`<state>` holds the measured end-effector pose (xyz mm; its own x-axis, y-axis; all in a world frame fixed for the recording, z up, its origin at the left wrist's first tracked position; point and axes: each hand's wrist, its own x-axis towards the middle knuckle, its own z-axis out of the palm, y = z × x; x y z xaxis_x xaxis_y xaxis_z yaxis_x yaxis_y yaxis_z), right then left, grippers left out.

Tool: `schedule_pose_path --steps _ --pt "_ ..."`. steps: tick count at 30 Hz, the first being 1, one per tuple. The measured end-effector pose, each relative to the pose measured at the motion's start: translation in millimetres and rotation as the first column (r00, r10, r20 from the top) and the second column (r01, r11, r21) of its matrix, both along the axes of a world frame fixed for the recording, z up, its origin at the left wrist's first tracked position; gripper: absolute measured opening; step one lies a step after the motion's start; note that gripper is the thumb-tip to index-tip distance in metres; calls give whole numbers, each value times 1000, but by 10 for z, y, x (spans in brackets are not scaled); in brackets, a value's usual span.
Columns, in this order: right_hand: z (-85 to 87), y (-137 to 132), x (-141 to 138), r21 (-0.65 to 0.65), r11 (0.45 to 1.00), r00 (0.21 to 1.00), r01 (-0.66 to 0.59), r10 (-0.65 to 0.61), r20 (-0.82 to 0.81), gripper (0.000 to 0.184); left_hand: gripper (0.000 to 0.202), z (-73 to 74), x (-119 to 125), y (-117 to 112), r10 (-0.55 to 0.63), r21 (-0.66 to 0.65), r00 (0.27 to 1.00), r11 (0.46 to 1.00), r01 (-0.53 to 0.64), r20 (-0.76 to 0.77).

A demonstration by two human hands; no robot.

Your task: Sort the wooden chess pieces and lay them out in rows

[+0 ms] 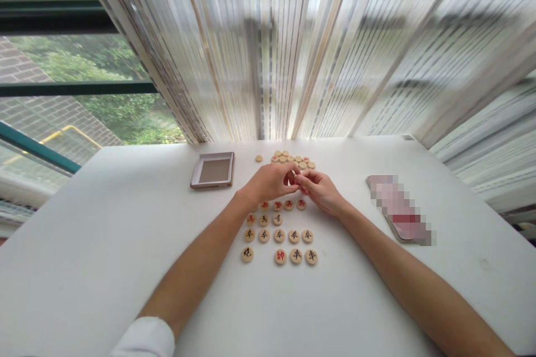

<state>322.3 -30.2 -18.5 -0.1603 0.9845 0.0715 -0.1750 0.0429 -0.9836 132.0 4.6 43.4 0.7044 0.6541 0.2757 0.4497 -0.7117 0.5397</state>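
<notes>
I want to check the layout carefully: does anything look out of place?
In the nearest row, the red general piece looks odd among three black-marked pieces, with a gap left of it.

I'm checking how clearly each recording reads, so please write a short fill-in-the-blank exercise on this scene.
The nearest row of pieces contains exactly one piece marked in ____.
The row just beyond it holds ____ pieces.
On the table, the shallow tray lies to the ____ of both rows.

Missing words: red; five; left
</notes>
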Motion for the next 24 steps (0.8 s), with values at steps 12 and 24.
schedule_pose_path --steps 12,24 --pt "620 0 446 204 966 698 156 -255 669 32 22 176 -191 63 56 -67 998 996 -58 -30" --pt "448 -541 1848 51 863 -90 503 -7 996 84 27 249 -293 121 102 -108 994 989 -97 44"
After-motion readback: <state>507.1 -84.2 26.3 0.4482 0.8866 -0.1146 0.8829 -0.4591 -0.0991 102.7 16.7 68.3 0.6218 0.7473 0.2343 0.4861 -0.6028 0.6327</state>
